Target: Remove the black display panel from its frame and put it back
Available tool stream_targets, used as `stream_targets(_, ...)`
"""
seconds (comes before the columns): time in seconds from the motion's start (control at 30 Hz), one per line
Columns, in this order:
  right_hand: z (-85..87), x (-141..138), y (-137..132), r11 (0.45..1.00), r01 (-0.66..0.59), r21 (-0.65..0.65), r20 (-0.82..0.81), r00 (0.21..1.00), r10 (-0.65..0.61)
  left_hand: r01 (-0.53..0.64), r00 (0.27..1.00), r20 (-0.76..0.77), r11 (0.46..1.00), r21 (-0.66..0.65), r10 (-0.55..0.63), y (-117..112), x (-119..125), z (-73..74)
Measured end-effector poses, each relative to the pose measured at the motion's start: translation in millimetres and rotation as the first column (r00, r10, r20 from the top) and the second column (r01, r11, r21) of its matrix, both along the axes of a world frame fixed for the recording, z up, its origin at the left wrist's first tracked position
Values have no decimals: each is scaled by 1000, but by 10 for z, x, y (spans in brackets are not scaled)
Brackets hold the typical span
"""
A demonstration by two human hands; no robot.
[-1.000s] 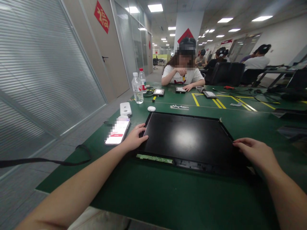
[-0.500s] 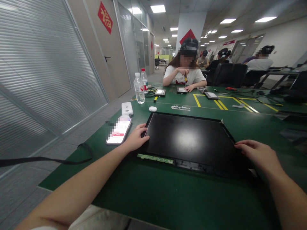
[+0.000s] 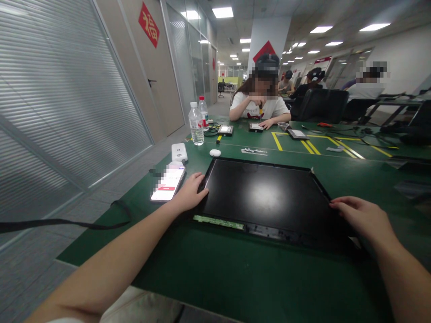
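A black LCD screen panel [image 3: 266, 193] lies face up on the green table, light glaring on its middle. Along its near edge runs a narrow green circuit board [image 3: 218, 222]. My left hand [image 3: 191, 194] grips the panel's left edge, thumb on the near side and fingers along the rim. On the opposite side, my right hand [image 3: 365, 217] pinches the right edge between thumb and fingertips; its other fingers are curled and partly hidden.
Left of the panel are a lit phone [image 3: 167, 184], a white power bank [image 3: 178, 152] and a white earbud case [image 3: 215, 153]. Water bottles [image 3: 196, 125] stand behind. Across the table [image 3: 235, 273], a person [image 3: 259, 101] holds a screwdriver [image 3: 261, 112] on a hard drive [image 3: 256, 127].
My left fingers have shifted very slightly outward along the panel's left edge. The panel and my right hand look the same.
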State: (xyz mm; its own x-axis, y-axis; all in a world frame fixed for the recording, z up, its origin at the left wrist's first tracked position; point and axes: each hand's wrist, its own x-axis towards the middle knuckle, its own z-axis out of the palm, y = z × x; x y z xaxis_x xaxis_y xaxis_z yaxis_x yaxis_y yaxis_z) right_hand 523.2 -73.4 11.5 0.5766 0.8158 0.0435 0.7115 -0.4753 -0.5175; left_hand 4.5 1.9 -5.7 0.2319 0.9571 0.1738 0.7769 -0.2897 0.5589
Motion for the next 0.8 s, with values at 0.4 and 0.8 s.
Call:
stream_targets(0.4,54,-42,-20,1000,7,-14,-51,999,-7,-20,998,59,1000,-15,21,120,-66,-59)
stream_targets(0.8,-68,5,-1,999,18,45,-7,1000,-18,-98,712,609,908,-407,350,-117,103,322)
